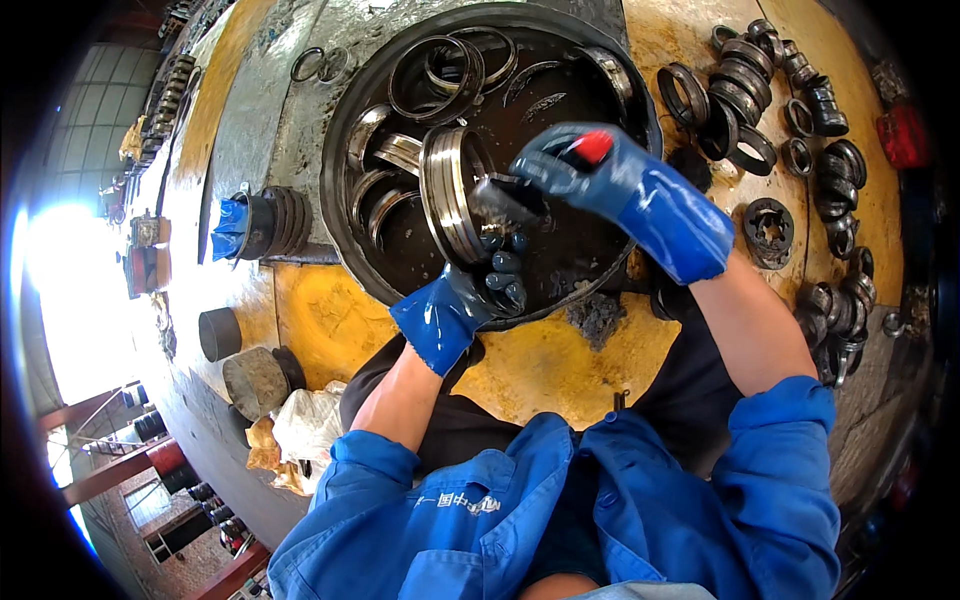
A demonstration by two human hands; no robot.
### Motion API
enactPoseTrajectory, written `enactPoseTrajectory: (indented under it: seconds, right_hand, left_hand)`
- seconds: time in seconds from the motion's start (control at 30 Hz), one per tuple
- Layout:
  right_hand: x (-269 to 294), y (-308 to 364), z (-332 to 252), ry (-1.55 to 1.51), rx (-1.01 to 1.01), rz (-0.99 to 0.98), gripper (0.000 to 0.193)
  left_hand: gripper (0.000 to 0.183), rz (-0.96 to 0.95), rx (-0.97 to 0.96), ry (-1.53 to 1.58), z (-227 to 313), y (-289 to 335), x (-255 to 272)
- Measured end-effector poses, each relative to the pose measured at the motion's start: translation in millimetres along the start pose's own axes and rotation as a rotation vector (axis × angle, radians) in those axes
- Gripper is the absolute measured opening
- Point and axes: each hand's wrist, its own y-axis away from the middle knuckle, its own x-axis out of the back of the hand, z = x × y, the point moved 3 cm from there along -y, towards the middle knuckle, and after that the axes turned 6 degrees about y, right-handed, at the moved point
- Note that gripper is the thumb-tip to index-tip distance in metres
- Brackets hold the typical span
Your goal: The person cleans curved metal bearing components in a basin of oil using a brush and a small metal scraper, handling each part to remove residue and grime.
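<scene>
Daylight pours in on the left of this workshop, and down on the yellow-stained floor (335,318) we have a brushing step in hand, by the look of it. Centre stage, the ring (440,195), up on edge and leaning over the left half of the tub (334,215). Left hand (468,297), just inside the near rim, fingers curled round the ring's lower edge, clamped on it. Right hand (565,165) closed round what looks like a brush (512,200), red at one end, its dark head at the ring's open mouth; whether it touches metal, I can't tell. Any next stroke would call for a firm left grip, since that wet steel must be slippery, and for the head squared to the inner wall.

Textures now: bright, grooved metal on the ring, glossy blue rubber on both gloves, dark, oily liquid (590,255) below. Big, thin hoops (400,92) lean by the tub's far-left rim. Matted grey fluff (597,320) sits against the near rim. Out past the right rim, dark, stubby rings (740,88) in rows, plus a flat disc (769,234) with a toothed hole.
</scene>
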Motion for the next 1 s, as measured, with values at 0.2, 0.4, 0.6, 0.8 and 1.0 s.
enactPoseTrajectory:
  seconds: [0.2, 0.4, 0.6, 0.8, 1.0]
  right_hand:
    - [-29, 17, 17, 0.143, 0.114, -0.320, 0.020]
    - [-25, 16, 10, 0.682, 0.444, -0.238, 0.017]
    - [-18, 18, 5, 0.930, 0.662, -0.124, 0.032]
    - [-12, 21, -42, 1.036, 0.867, 0.007, 0.043]
    - [-8, 6, -5, 0.563, 0.645, 0.215, 0.025]
  left_hand:
    - [0.037, -0.013, 0.027, 0.023, -1, 0, -1]
    - [0.037, -0.010, 0.055, 0.051, -5, 3, 1]
    - [0.037, -0.039, 0.109, 0.085, -11, 0, 2]
    - [0.036, -0.129, 0.204, 0.157, -15, -5, 2]
    - [0.037, 0.036, 0.028, 0.079, -18, 2, -8]
